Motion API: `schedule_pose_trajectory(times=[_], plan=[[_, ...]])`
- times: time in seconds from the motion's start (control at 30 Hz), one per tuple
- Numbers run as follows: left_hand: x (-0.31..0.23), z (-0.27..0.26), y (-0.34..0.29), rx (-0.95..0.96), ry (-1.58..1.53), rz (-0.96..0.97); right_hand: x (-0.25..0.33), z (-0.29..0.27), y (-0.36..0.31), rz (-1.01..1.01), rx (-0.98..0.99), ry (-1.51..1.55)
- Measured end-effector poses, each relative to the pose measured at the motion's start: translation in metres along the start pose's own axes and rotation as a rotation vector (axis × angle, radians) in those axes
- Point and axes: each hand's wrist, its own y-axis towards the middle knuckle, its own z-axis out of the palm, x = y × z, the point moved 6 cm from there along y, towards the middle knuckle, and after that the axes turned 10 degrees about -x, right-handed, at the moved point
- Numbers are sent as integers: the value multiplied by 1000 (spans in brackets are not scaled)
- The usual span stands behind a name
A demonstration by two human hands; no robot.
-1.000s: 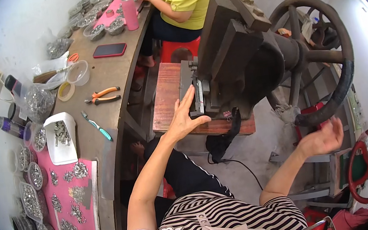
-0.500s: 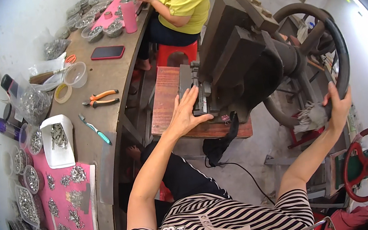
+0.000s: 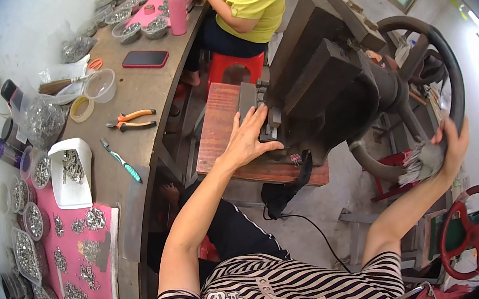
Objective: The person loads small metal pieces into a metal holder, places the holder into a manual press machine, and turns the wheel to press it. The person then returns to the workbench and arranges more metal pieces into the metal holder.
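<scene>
A dark screw press (image 3: 311, 72) stands before me on a reddish-brown wooden stand (image 3: 216, 116). My left hand (image 3: 247, 139) lies flat against the small metal die block (image 3: 269, 124) at the press's foot, fingers stretched out and thumb spread to the right. What lies beneath its fingertips is hidden. On the right, my right hand (image 3: 454, 147) curls round the rim of the press's large black handwheel (image 3: 453, 76). Right beside that hand, a frayed grey rag (image 3: 424, 161) is wrapped on the rim.
The left workbench (image 3: 140, 93) carries orange-handled pliers (image 3: 132, 120), a toothbrush (image 3: 121, 160), a phone (image 3: 145, 59) and a white tub (image 3: 74, 194) of metal pieces. Across the bench, a co-worker in yellow (image 3: 252, 1) sits on a red stool (image 3: 234, 64). A red handwheel (image 3: 471, 232) stands lower right.
The view has shifted a little, so the press and wheel appear farther right. My right hand sits closer against the rag on the rim. My left hand stays at the die block.
</scene>
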Motion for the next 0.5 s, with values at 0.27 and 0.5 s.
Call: schedule_pose_trajectory(times=[0.27, 0.5], plan=[[0, 1, 3, -7, 16, -10, -17, 2, -49, -6, -206, 20], [-1, 5, -1, 2, 2, -16, 30, 23, 65, 80, 193, -179]])
